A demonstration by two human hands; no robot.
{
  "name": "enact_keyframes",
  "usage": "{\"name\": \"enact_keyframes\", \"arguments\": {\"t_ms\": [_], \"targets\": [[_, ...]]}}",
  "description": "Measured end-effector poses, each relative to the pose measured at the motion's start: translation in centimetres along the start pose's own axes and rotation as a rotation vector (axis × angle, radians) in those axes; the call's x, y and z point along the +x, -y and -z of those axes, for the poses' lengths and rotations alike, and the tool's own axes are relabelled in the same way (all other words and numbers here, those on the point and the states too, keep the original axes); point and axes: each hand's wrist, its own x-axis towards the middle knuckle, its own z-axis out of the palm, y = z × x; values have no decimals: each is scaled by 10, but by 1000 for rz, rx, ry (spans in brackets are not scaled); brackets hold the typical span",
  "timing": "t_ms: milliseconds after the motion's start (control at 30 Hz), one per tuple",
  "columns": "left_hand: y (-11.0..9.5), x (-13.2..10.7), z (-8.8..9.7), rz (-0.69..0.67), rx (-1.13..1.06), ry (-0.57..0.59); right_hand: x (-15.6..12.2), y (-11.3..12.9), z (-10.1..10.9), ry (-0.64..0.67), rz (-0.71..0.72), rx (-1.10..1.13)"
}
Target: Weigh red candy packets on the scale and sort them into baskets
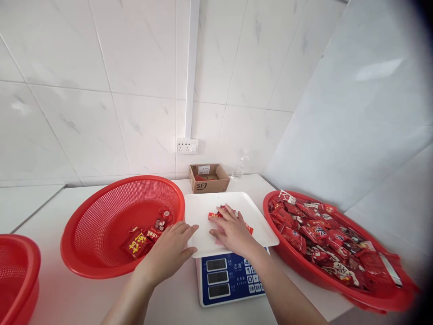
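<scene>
A blue electronic scale carries a white weighing tray. My right hand lies on the tray, fingers spread flat over a few red snack packets. My left hand rests open at the tray's left edge, next to a red mesh basket that holds a few red packets. To the right, a shallow red basket is heaped with several red packets.
A small open cardboard box and a clear plastic bottle stand against the tiled back wall, below a wall socket. Part of another red basket shows at the far left. A white wall closes off the right side.
</scene>
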Motion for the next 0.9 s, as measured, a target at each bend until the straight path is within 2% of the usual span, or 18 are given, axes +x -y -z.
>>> {"name": "enact_keyframes", "arguments": {"t_ms": [133,233,333,467,567,667,800,900], "targets": [[0,1,1,4,2,2,-6,-2,7,-18,-17,52],[1,0,1,8,-6,14,-18,-11,14,-109,-39,101],[3,-1,1,-2,-15,8,-39,-34,24,-240,-97,102],[4,0,-2,-2,-8,-3,-75,-75,39,-367,-246,62],[5,0,-4,4,4,-6,-99,-102,48,-364,-414,44],[5,1,-6,-3,17,-31,-113,-117,50,-308,-561,41],[-5,2,-3,-14,47,-137,-115,-124,45,-274,-576,80],[-18,-9,-5,-93,-39,-247,-114,-127,40,-290,-556,101]]}}
